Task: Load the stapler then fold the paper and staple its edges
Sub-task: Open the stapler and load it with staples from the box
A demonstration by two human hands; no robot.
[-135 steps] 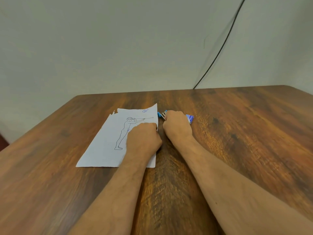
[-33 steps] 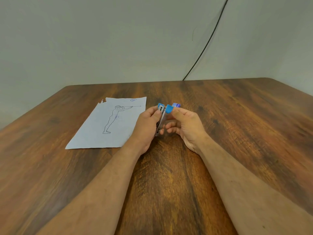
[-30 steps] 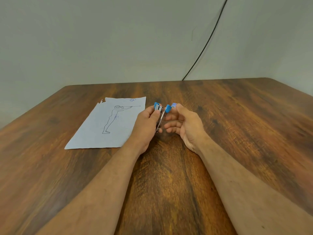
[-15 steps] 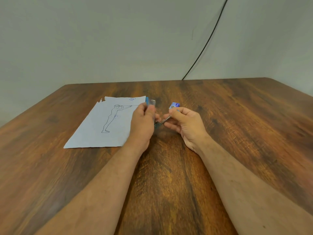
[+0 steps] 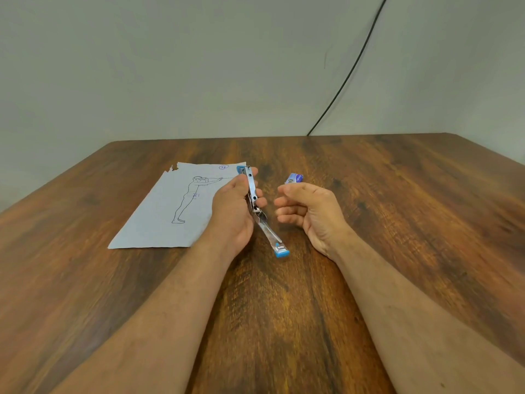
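Observation:
My left hand [image 5: 231, 213] grips a small metal stapler [image 5: 255, 206] with blue ends, swung fully open. One arm points up past my fingers and the other hangs down toward me, its blue tip [image 5: 281, 251] near the table. My right hand [image 5: 308, 211] hovers just right of the stapler with fingers loosely curled and holds nothing. A small blue staple box [image 5: 294, 178] lies on the table beyond my right hand. The white paper [image 5: 170, 211], with a line drawing of a standing figure, lies flat to the left, partly under my left hand.
The wooden table [image 5: 397, 223] stretches wide around my hands. A grey wall stands behind it, with a black cable [image 5: 349, 72] running down to the table's far edge.
The stapler has swung fully open, its lower arm dropping toward me. My right hand has let go of that arm and drawn slightly right.

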